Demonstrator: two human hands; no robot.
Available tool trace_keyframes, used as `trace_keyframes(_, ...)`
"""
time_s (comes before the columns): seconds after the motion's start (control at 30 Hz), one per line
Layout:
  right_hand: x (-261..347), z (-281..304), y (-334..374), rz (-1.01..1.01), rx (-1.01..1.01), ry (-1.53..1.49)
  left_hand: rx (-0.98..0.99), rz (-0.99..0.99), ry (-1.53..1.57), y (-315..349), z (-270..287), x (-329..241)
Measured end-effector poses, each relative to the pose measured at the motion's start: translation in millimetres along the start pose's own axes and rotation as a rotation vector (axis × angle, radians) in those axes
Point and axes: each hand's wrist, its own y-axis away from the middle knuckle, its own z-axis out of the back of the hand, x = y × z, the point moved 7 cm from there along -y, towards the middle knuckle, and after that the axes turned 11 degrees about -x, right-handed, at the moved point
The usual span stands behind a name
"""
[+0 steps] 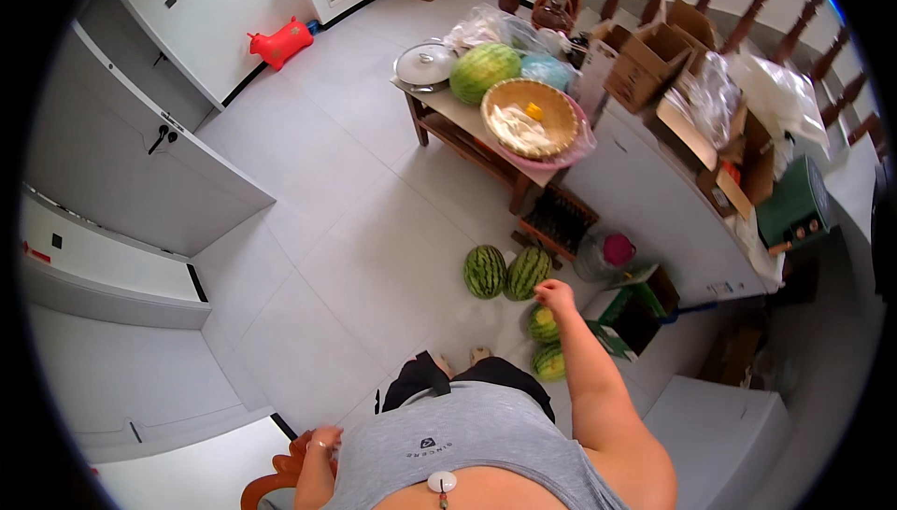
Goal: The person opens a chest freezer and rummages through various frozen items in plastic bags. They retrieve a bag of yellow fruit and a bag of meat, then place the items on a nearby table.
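Note:
My right hand point(555, 296) is stretched forward above the floor, its fingers curled together with nothing visible in them. Just beyond it lie two striped watermelons, a rounder one point(485, 272) and a longer one point(529, 273). Below the hand and partly behind my forearm are two more watermelons with yellow patches, one point(543, 325) nearer the hand and one point(548, 361) closer to me. Down at my left side, my left hand point(326, 437) is beside the reddish-brown carved wood of a chair point(288, 468). Its fingers look loosely apart, though slightly blurred.
A low table point(439, 104) ahead bears a lidded pan point(426, 64), a large watermelon point(485, 72) and a woven basket point(551, 141). A green carton point(628, 323) stands right of the watermelons. Cardboard boxes point(649, 66) crowd a white cabinet. At left is a grey door point(121, 136).

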Motion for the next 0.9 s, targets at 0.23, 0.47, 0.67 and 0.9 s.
trace_keyframes(0.23, 163, -238, -43, 0.427, 0.234, 0.326, 0.055, 0.271, 0.134, -91, 52, -4)
trace_keyframes(0.47, 154, -308, -135, 0.249, 0.430, 0.908, -0.168, 0.440, 0.105, -278, 249, -19)
trace_keyframes(0.67, 159, -291, -199, -0.401, 0.014, 0.244, -0.507, -0.323, 0.460, -400, 501, -333)
trace_keyframes(0.9, 248, -451, -288, -0.582, 0.014, 0.284, -0.420, -0.334, 0.261, -505, 602, -401)
